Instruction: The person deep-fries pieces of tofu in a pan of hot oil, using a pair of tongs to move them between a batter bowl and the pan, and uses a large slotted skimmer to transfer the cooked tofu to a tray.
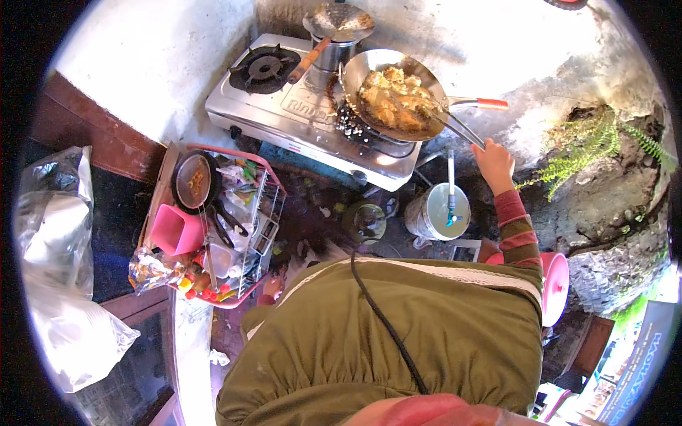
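Observation:
My right hand (493,164) grips what look like metal tongs (464,129), their far end reaching into a steel wok (356,74). Golden-brown fried pieces (397,101) fill much of the wok, which sits on the right burner of a two-burner Rinnai gas stove (298,125). Its handle (491,104), red-ended, points right. Low beside the rack, my left hand (274,286) is partly hidden by my clothing; its fingers are too small to make out. Behind the wok, a perforated skimmer (339,22) with a wooden handle (309,59) rests on a metal pot (334,56).
A pink-edged rack (274,178) at left holds a small black pan (195,180), a pink container (178,230) and several bottles. Below the stove stands a bucket (418,218) with a tap fitting on top. Ferns (581,152) grow from the right wall; a plastic bag (69,330) hangs far left.

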Demonstrator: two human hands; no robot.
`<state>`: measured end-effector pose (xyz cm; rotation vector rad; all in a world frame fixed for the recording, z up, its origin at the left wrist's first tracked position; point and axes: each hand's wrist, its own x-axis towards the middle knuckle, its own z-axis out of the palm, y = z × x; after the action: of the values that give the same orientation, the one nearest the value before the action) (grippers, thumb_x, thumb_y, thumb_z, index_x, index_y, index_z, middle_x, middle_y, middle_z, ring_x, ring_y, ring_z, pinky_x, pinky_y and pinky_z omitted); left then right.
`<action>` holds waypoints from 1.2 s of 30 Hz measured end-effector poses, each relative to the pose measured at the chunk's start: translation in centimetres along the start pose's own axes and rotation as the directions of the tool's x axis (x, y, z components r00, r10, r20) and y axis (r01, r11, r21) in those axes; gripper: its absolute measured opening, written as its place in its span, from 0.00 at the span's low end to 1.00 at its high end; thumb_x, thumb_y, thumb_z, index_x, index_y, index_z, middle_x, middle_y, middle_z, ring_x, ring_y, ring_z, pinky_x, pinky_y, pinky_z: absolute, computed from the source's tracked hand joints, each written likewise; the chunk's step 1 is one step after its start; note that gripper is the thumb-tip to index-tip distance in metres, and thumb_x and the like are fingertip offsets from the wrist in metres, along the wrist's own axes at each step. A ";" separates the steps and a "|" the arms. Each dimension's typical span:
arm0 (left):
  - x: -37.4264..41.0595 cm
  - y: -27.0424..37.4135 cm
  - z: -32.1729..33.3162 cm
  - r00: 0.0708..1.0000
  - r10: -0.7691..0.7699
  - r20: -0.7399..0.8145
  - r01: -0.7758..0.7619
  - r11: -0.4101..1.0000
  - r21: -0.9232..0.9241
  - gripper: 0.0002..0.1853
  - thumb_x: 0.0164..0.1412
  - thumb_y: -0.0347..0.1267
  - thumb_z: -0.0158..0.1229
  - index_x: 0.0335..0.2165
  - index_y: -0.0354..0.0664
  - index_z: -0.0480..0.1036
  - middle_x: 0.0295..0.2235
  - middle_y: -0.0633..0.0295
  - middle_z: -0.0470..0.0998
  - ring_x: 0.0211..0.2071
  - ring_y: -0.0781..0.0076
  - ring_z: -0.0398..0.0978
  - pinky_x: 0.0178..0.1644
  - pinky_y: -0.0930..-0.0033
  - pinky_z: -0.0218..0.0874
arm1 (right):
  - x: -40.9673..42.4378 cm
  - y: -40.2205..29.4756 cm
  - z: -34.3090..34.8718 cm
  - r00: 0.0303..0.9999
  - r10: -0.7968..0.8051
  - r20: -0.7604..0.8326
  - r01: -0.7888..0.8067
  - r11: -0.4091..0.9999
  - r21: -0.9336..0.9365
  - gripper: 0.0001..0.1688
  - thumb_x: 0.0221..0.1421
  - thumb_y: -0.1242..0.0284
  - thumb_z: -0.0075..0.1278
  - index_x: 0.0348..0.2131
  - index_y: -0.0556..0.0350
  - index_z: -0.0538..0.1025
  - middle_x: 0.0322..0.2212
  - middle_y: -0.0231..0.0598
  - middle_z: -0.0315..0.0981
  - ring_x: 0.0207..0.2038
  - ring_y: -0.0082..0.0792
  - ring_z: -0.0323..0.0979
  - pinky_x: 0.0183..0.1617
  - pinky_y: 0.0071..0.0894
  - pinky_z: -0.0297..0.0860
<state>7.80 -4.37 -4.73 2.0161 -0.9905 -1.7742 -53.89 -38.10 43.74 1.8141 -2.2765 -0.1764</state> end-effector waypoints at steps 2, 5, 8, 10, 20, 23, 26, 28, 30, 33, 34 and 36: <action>-0.4 -0.1 -0.2 1.000 -0.010 0.002 0.010 1.000 0.006 0.09 0.54 0.34 0.50 0.24 0.42 0.73 0.16 0.64 0.73 0.16 0.72 0.69 0.18 0.69 0.60 | 0.3 0.7 0.7 0.999 -0.034 -0.021 0.034 0.999 -0.021 0.25 0.51 0.51 0.47 0.34 0.55 0.73 0.30 0.51 0.73 0.31 0.51 0.75 0.36 0.50 0.70; -0.8 -0.4 -0.2 1.000 -0.025 0.002 0.025 1.000 0.008 0.09 0.54 0.34 0.50 0.25 0.42 0.73 0.16 0.64 0.73 0.16 0.72 0.69 0.18 0.69 0.60 | 0.2 0.4 1.2 0.993 -0.065 -0.099 0.062 0.998 -0.029 0.23 0.51 0.53 0.49 0.34 0.53 0.71 0.31 0.47 0.70 0.29 0.47 0.74 0.33 0.48 0.70; -0.8 -0.5 -0.2 1.000 -0.031 0.002 0.031 1.000 0.000 0.08 0.54 0.34 0.50 0.25 0.42 0.73 0.16 0.64 0.73 0.16 0.72 0.69 0.18 0.69 0.60 | 0.7 -0.9 1.8 0.983 -0.109 -0.150 0.094 0.991 -0.099 0.21 0.51 0.56 0.51 0.35 0.53 0.68 0.33 0.45 0.67 0.28 0.48 0.74 0.29 0.46 0.70; -0.7 -0.4 -0.1 1.000 -0.029 0.004 0.029 1.000 -0.002 0.08 0.54 0.34 0.50 0.25 0.42 0.73 0.16 0.64 0.73 0.16 0.72 0.69 0.18 0.69 0.60 | 1.0 -1.5 3.0 0.981 -0.102 -0.163 0.079 0.986 -0.144 0.21 0.51 0.57 0.50 0.37 0.52 0.67 0.33 0.44 0.67 0.27 0.47 0.74 0.28 0.46 0.69; -0.1 -0.4 0.6 0.999 -0.033 0.000 0.033 0.999 -0.037 0.08 0.54 0.34 0.49 0.26 0.43 0.72 0.17 0.65 0.73 0.16 0.72 0.69 0.18 0.69 0.59 | 2.6 -1.2 3.1 0.999 -0.046 0.001 0.046 0.999 0.010 0.22 0.54 0.54 0.46 0.36 0.54 0.71 0.31 0.50 0.74 0.35 0.53 0.74 0.37 0.50 0.70; 0.0 -0.6 1.0 0.999 -0.032 -0.007 0.031 0.998 -0.055 0.08 0.54 0.34 0.49 0.27 0.43 0.72 0.17 0.65 0.73 0.16 0.72 0.69 0.18 0.69 0.59 | 2.8 -1.0 1.1 0.999 -0.003 0.052 0.002 1.000 0.028 0.25 0.53 0.52 0.44 0.36 0.55 0.73 0.32 0.53 0.74 0.38 0.54 0.73 0.42 0.50 0.69; 0.6 -0.2 1.4 1.000 -0.024 0.000 0.024 0.997 -0.067 0.08 0.54 0.34 0.49 0.27 0.43 0.72 0.17 0.65 0.73 0.16 0.73 0.69 0.18 0.69 0.59 | 1.9 -1.1 -2.0 0.993 -0.006 0.120 -0.003 0.997 0.076 0.27 0.54 0.50 0.42 0.35 0.57 0.73 0.33 0.54 0.74 0.39 0.53 0.73 0.44 0.51 0.67; 0.9 -0.1 1.8 1.000 -0.016 0.002 0.016 0.997 -0.079 0.08 0.54 0.34 0.49 0.27 0.43 0.72 0.17 0.65 0.73 0.16 0.73 0.69 0.18 0.69 0.59 | 1.1 -1.6 -3.8 0.988 -0.044 0.148 0.028 0.994 0.110 0.28 0.54 0.50 0.41 0.34 0.57 0.74 0.33 0.54 0.74 0.39 0.52 0.73 0.44 0.51 0.67; 1.0 0.0 1.9 1.000 -0.013 0.003 0.013 0.997 -0.081 0.08 0.54 0.34 0.49 0.28 0.43 0.72 0.17 0.65 0.73 0.16 0.73 0.69 0.18 0.69 0.59 | 0.5 -1.9 -4.7 0.984 -0.089 0.156 0.069 0.989 0.132 0.28 0.54 0.50 0.42 0.32 0.58 0.74 0.32 0.53 0.74 0.39 0.52 0.73 0.43 0.50 0.68; 1.3 0.2 1.9 1.000 -0.014 0.006 0.014 0.997 -0.080 0.08 0.54 0.34 0.49 0.28 0.44 0.72 0.17 0.65 0.73 0.16 0.73 0.69 0.18 0.69 0.59 | -0.3 -2.1 -4.6 0.972 -0.191 0.133 0.170 0.973 0.155 0.28 0.53 0.49 0.44 0.31 0.58 0.74 0.32 0.51 0.74 0.36 0.50 0.74 0.40 0.48 0.69; 1.3 0.2 1.8 1.000 -0.015 0.008 0.015 0.997 -0.077 0.08 0.54 0.34 0.49 0.28 0.44 0.72 0.17 0.65 0.73 0.16 0.73 0.69 0.18 0.69 0.59 | -0.6 -2.1 -4.5 0.973 -0.201 0.110 0.184 0.972 0.143 0.27 0.52 0.50 0.45 0.31 0.57 0.74 0.31 0.51 0.74 0.35 0.50 0.74 0.39 0.48 0.69; 1.3 0.2 1.7 1.000 -0.019 0.008 0.020 0.997 -0.075 0.08 0.54 0.34 0.49 0.28 0.44 0.72 0.17 0.65 0.73 0.16 0.73 0.69 0.18 0.69 0.59 | -1.0 -2.2 -4.0 0.973 -0.221 0.066 0.212 0.970 0.120 0.27 0.51 0.50 0.46 0.30 0.57 0.74 0.30 0.50 0.73 0.33 0.50 0.74 0.37 0.47 0.70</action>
<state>6.14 -4.97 -5.93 1.9818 -0.8954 -1.8018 -50.56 -37.43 46.99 2.1500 -2.1749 -0.1620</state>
